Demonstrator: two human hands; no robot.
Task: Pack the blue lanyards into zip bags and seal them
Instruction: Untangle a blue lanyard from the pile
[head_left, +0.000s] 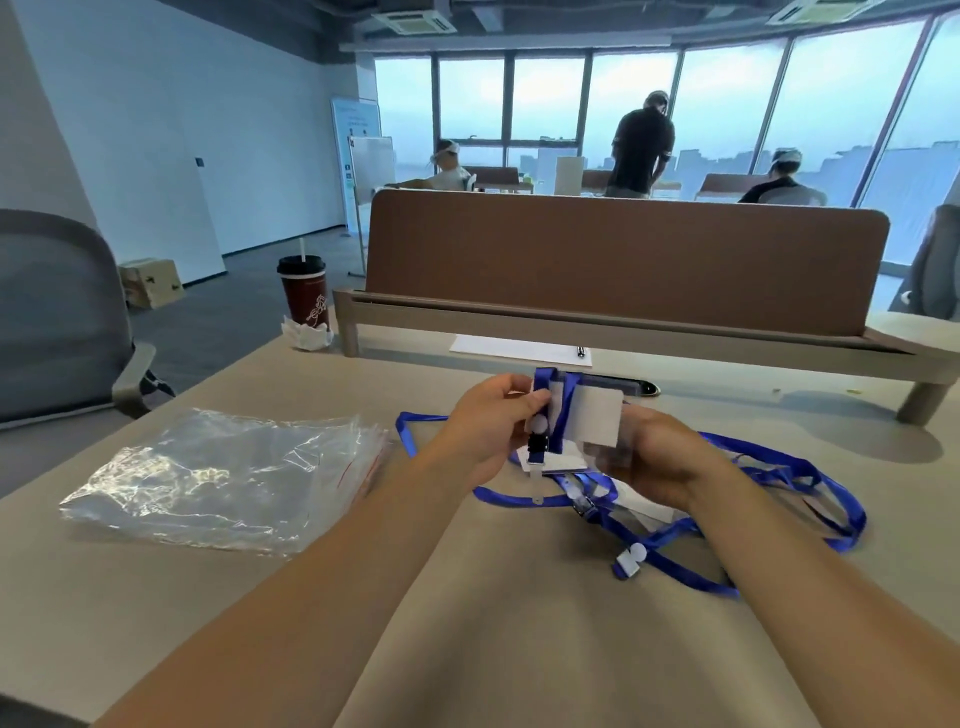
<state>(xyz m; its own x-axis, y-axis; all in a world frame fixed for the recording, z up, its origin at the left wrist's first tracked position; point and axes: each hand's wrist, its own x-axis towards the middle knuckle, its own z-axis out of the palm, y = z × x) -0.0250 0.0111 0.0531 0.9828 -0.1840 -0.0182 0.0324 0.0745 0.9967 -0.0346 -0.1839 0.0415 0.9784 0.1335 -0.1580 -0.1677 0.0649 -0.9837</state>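
A blue ribbon lanyard (569, 396) with clear plastic card holder (597, 418) was held above the beige tabletop (519, 623), strap pinched by the left hand (488, 426), holder gripped by the right hand (660, 457). At 9 o'clock, clear zip bags (223, 478) were stacked, bare tabletop between.

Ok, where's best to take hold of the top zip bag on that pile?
Pinch the right end, by the red line, coming from the right. The zip bags lie flat on the desk, so the middle offers nothing to get under; that end faces the hands and its edges look slightly fanned. The left hand is nearest, but it holds a lanyard.
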